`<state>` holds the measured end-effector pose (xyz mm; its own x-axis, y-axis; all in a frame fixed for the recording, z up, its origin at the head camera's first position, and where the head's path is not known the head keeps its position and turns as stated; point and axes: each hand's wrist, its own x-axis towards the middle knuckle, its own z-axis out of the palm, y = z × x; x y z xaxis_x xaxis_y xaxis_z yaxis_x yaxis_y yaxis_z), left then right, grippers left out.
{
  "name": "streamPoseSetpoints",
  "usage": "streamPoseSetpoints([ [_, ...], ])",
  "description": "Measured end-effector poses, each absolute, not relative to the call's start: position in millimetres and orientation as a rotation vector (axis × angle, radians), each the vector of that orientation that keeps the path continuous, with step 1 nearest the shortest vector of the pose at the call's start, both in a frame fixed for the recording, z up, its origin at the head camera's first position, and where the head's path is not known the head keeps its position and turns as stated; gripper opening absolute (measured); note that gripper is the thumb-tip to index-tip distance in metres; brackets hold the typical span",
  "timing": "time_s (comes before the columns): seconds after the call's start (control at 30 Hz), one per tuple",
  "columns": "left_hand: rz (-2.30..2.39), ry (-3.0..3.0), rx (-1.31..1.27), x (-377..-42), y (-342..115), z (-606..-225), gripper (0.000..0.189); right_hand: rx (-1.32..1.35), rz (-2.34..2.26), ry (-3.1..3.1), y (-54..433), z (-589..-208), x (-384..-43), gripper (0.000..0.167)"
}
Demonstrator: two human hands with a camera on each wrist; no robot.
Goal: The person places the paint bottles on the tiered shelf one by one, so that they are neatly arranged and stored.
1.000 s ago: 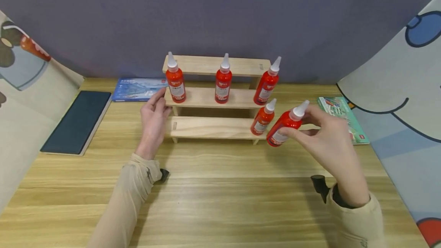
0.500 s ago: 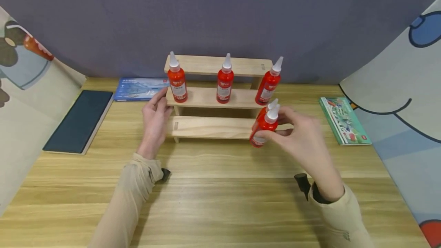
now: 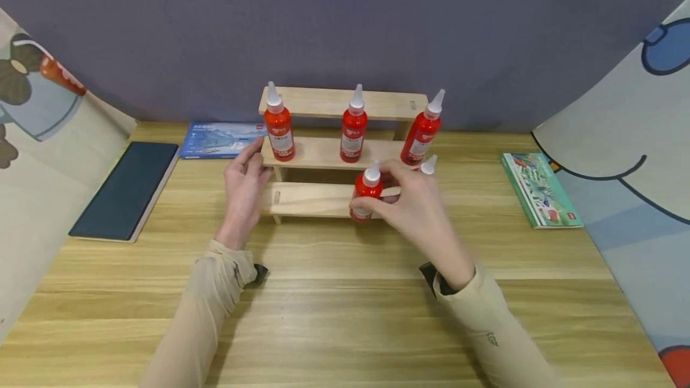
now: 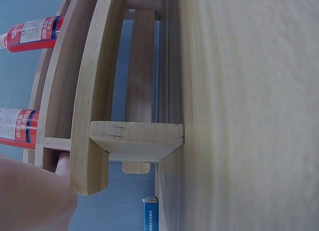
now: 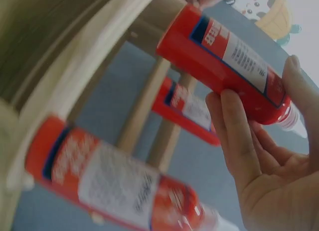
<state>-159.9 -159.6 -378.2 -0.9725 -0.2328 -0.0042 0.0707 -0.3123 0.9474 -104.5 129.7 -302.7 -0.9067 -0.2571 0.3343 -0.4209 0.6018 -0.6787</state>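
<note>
A light wooden three-tier rack point(image 3: 307, 199) stands at the back of the table. My left hand point(image 3: 242, 190) holds its left end at the middle tier, thumb tucked between the tiers in the left wrist view. My right hand point(image 3: 417, 205) pinches a red squeeze bottle point(image 3: 369, 185) with a white pointed nozzle, upright over the middle of the lowest tier. Behind that hand, an orange-red bottle point(image 5: 119, 183) stands at the tier's right end, mostly hidden in the head view. The middle tier bears a left bottle point(image 3: 280, 133), a centre bottle point(image 3: 353, 135) and a right bottle point(image 3: 421, 135).
A dark notebook point(image 3: 126, 190) and a blue box point(image 3: 223, 139) lie left of the rack. To the right lies a green box point(image 3: 541, 189). A grey fabric panel point(image 3: 345, 23) rises close behind the rack, with printed panels at both sides.
My right hand has carried the red bottle leftward from beyond the rack's right end, past the orange-red bottle, to the middle of the lowest tier. My left hand stays on the rack.
</note>
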Motion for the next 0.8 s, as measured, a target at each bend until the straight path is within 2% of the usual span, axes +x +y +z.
streamPoseSetpoints([
  [0.27, -2.4, -1.705, 0.189, -160.9, -155.9, -379.9, 0.045, 0.547, 1.106, -2.616, 108.9, -314.6, -120.1, 0.056],
  [0.8, -2.403, -1.686, 0.181, -160.4, -152.7, -377.1, 0.045, 0.519, 1.074, -2.681, 102.8, -326.3, -131.4, 0.056],
])
